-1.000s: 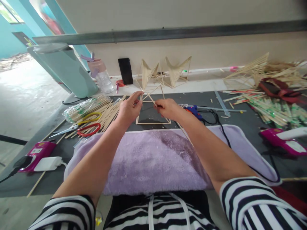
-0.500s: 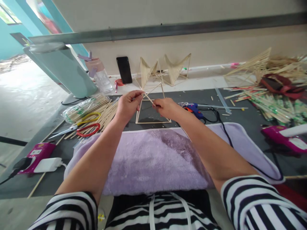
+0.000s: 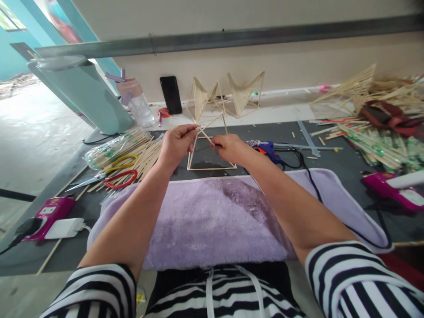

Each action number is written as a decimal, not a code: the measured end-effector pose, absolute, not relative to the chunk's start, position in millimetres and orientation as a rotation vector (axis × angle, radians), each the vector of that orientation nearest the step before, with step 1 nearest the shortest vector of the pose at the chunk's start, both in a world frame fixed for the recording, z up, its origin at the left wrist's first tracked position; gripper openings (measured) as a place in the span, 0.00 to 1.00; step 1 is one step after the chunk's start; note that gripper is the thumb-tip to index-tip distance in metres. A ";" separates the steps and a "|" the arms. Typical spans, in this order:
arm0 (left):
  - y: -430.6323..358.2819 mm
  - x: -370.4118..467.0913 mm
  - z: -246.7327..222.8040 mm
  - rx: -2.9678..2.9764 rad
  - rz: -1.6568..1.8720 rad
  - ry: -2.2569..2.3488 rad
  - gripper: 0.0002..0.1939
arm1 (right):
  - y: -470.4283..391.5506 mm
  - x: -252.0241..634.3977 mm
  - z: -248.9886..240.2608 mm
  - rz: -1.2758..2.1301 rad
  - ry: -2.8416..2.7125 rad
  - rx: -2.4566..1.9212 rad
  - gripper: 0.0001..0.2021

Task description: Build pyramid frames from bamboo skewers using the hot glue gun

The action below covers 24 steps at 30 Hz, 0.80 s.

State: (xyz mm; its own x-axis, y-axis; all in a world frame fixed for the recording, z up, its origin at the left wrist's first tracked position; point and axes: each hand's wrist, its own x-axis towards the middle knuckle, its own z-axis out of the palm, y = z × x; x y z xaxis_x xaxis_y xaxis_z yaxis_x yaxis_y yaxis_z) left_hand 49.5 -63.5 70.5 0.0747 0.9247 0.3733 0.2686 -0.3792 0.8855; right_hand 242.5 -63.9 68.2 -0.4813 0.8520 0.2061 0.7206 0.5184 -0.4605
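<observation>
Beige wall (grey rail), teal doorway.

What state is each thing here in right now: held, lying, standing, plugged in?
Left hand: pinching the stick frame's top.
Right hand: gripping a thin stick.
Stick frame: standing on the mat, unfinished.
Scissors: lying shut.
Glue gun: lying down, cord attached.
Phone: propped against the wall, screen dark.
Water bottle: upright, closed.

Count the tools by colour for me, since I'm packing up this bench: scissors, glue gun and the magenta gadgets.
Yellow-handled scissors: 1
Red-handled scissors: 1
Blue glue gun: 1
Magenta gadgets, one at the left and one at the right: 2
Total: 5
</observation>
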 end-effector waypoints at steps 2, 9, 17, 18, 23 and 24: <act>-62.9 49.5 69.8 1.716 1.333 1.193 0.12 | -63.0 242.7 67.0 0.443 -2.352 -1.287 0.11; -59.2 46.3 66.0 1.714 1.295 1.145 0.12 | -62.5 243.6 64.0 0.422 -2.345 -1.242 0.11; -58.5 49.2 66.4 1.704 1.304 1.144 0.09 | -64.4 242.8 66.4 0.440 -2.343 -1.264 0.12; -58.3 49.4 66.2 1.703 1.304 1.140 0.08 | -64.6 242.7 66.7 0.438 -2.347 -1.263 0.12; -57.9 49.3 65.5 1.715 1.284 1.135 0.08 | -62.6 243.8 65.0 0.435 -2.366 -1.235 0.12; -57.9 49.2 65.5 1.722 1.283 1.141 0.08 | -62.0 244.2 64.1 0.433 -2.361 -1.232 0.12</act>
State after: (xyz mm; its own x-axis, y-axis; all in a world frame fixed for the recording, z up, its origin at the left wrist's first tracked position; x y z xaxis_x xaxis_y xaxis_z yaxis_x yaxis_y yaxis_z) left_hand 49.2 -57.9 65.5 0.1232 0.9281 0.3513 0.2404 -0.3714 0.8968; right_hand 244.2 -62.0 64.1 -0.5064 0.8295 0.2355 0.6919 0.5539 -0.4632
